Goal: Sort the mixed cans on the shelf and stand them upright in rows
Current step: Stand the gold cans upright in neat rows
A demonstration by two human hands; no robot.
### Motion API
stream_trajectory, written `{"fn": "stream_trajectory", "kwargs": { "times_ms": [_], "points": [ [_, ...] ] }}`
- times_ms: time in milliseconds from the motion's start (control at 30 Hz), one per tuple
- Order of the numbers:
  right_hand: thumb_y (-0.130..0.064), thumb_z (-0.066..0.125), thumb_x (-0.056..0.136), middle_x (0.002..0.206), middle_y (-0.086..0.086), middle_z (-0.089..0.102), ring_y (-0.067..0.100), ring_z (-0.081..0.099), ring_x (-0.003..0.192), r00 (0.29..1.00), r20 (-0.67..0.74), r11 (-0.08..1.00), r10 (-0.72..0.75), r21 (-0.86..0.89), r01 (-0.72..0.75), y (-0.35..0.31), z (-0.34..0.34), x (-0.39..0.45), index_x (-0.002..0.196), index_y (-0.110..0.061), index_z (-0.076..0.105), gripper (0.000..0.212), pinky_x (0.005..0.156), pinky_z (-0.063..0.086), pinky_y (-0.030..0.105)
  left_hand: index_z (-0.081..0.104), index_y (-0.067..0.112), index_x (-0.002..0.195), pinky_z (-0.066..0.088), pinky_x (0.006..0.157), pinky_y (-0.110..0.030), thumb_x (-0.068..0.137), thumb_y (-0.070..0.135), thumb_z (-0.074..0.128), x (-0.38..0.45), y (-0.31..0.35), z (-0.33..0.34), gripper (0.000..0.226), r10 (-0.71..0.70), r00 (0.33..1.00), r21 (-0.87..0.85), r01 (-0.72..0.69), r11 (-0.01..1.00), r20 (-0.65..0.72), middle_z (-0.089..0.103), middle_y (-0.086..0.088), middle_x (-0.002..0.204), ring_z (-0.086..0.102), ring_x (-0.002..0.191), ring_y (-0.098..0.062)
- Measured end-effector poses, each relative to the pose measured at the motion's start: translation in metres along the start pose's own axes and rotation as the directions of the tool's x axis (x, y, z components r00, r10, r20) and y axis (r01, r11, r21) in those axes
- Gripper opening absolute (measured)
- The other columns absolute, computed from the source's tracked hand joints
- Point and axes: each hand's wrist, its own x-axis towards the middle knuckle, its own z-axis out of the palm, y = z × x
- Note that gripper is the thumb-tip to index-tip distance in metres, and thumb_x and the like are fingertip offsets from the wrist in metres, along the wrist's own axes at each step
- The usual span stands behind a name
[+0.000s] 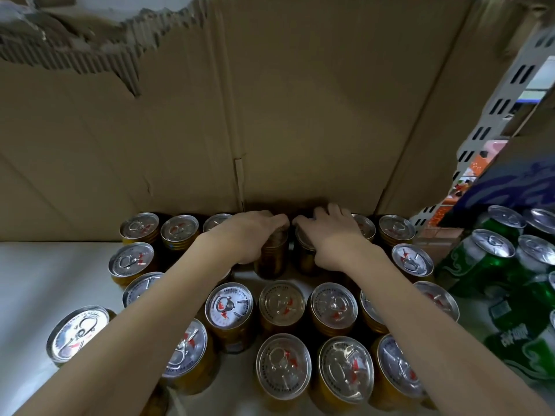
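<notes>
**Two hands on two back-row cans**

Hidden in part: tops of the two gripped cans, covered by fingers; labels in shadow, unreadable. Cut off at the lower edge: both forearms and the nearest cans. Lid print mostly too blurred to read. Scene past the slotted upright [492,115] too small to make out.

Left hand [250,235] curled over the top of the left can [271,259], fingers wrapped round its rim, thumb side down its wall. Right hand [329,235] curled likewise over the right can [304,256], fingertips [300,220] at the far rim. Hands close together, fingertips nearly meeting above the gap; whether touching, not clear. Both cans upright, side by side near the back of the white shelf [45,280], just before the cardboard [300,115].

Gold cans [282,307] standing upright in rows around the pair, pull-tab lids up. Green cans [486,259] grouped at the right, apart from the gold ones, some tilted.
</notes>
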Motion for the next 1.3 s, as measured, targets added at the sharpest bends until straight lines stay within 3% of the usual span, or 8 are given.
{"fn": "stream_trajectory", "kwargs": {
  "times_ms": [133,300,500,633,967,1067,1200,1300],
  "points": [
    [-0.029,0.068,0.076,0.124,0.008,0.043,0.029,0.033,0.119,0.989,-0.148,0.993,-0.003,0.115,0.021,0.003,0.000,-0.012,0.134,-0.026,0.032,0.069,0.095,0.032,0.037,0.037,0.022,0.132,0.045,0.091,-0.044,0.081,0.005,0.060,-0.002,-0.005,0.003,0.059,-0.008,1.000,0.010,0.008,1.000,-0.029,0.047,-0.007,0.125,0.051,0.111,-0.027],
    [-0.033,0.078,0.063,0.111,-0.001,0.042,0.020,0.044,0.103,0.933,-0.327,0.921,0.147,0.389,-0.008,0.016,-0.017,-0.038,0.119,-0.019,0.040,0.069,0.081,0.040,0.030,0.032,0.024,0.138,0.047,0.091,-0.038,0.082,0.011,0.064,-0.004,-0.005,0.007,0.067,-0.039,0.999,-0.025,0.038,0.999,-0.035,0.044,-0.004,0.131,0.050,0.114,-0.025],
    [-0.039,0.080,0.066,0.115,-0.005,0.036,0.011,0.042,0.100,0.877,-0.333,0.737,0.347,0.675,-0.035,0.031,-0.014,-0.072,0.114,-0.031,0.026,0.072,0.073,0.037,0.022,0.036,0.015,0.137,0.045,0.092,-0.039,0.078,0.039,0.068,-0.003,0.010,0.012,0.071,-0.122,0.989,0.027,0.125,0.992,-0.083,0.044,-0.010,0.126,0.050,0.114,-0.029],
    [-0.049,0.073,0.070,0.136,0.001,0.037,0.015,0.041,0.114,0.839,-0.289,0.615,0.462,0.785,-0.069,0.039,-0.002,-0.079,0.137,-0.034,0.026,0.083,0.087,0.040,0.027,0.032,0.017,0.139,0.044,0.096,-0.043,0.079,0.040,0.068,-0.001,0.012,0.014,0.074,-0.153,0.984,0.008,0.155,0.988,-0.093,0.043,-0.011,0.128,0.048,0.116,-0.031],
    [-0.050,0.070,0.069,0.094,-0.017,0.058,0.000,0.057,0.086,0.800,-0.313,0.392,0.512,0.914,0.107,0.020,-0.005,-0.080,0.104,-0.036,0.049,0.044,0.065,0.043,0.011,0.028,0.017,0.138,0.042,0.098,-0.043,0.082,0.045,0.065,0.002,0.024,0.010,0.073,-0.232,0.971,-0.022,0.231,0.973,-0.056,0.040,-0.011,0.132,0.044,0.122,-0.032],
    [-0.054,0.071,0.058,0.102,-0.009,0.061,0.009,0.060,0.095,0.840,-0.207,0.172,0.502,0.975,0.137,0.013,-0.006,-0.075,0.104,-0.035,0.049,0.055,0.079,0.053,0.027,0.027,0.018,0.140,0.042,0.099,-0.042,0.083,0.044,0.064,0.001,0.020,0.010,0.072,-0.215,0.975,-0.047,0.212,0.976,-0.060,0.040,-0.010,0.135,0.044,0.123,-0.031],
    [-0.029,0.076,0.051,0.116,0.003,0.057,0.019,0.060,0.106,0.887,-0.128,-0.220,0.443,0.944,0.246,0.009,-0.011,-0.066,0.117,-0.028,0.040,0.076,0.089,0.051,0.037,0.030,0.017,0.138,0.043,0.097,-0.041,0.084,0.042,0.064,-0.004,0.019,0.012,0.068,-0.194,0.976,-0.063,0.189,0.980,-0.099,0.045,-0.010,0.131,0.048,0.120,-0.030],
    [-0.009,0.077,0.052,0.114,0.000,0.056,0.015,0.061,0.100,0.920,-0.189,-0.210,0.343,0.939,0.271,0.010,-0.014,-0.062,0.119,-0.038,0.037,0.084,0.078,0.053,0.030,0.030,0.017,0.138,0.040,0.100,-0.042,0.085,0.043,0.062,-0.002,0.019,0.012,0.068,-0.210,0.972,-0.046,0.206,0.978,-0.108,0.045,-0.011,0.131,0.043,0.122,-0.031]
  ]
}}
